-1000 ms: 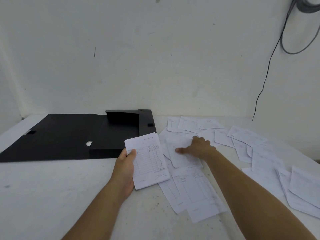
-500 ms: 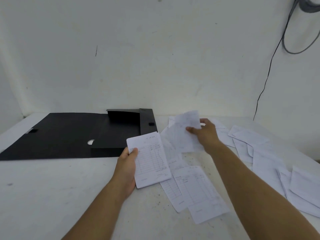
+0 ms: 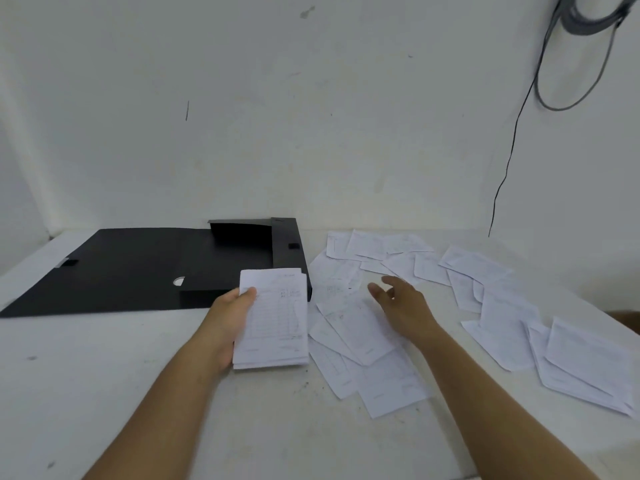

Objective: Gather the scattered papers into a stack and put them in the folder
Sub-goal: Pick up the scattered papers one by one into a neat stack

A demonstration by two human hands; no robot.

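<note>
Left hand (image 3: 230, 315) at 7 o'clock of frame centre, pinching a small stack (image 3: 272, 318) of printed slips, thumb on top, fingers underneath and out of sight. Right hand (image 3: 403, 308) spread and relaxed, holding nothing, hovering just above loose papers (image 3: 360, 325) at 5 o'clock. Black folder (image 3: 156, 268) lying open on the bench (image 3: 104, 393) at 9 o'clock, its boxed pocket end just beyond the stack's top edge. More slips fanned across the bench from 3 to 4 o'clock, overlapping one another, some near the back wall, some (image 3: 585, 368) near the right edge.

Step in hand, by judgement: picking up the next loose sheet for the stack. Early going; most papers not yet gathered.

To do it well: press fingertips on the topmost overlapping sheet, slide it clear of its neighbours, pinch a corner once lifted. Lay it flush on the stack, under the left thumb, edges aligned. Work from the near pile outward toward 3 o'clock to avoid scattering. Thin sheets likely to cling or curl; risk of dragging two at once or creasing a corner. Tap the stack square before tucking it into the folder pocket.
</note>
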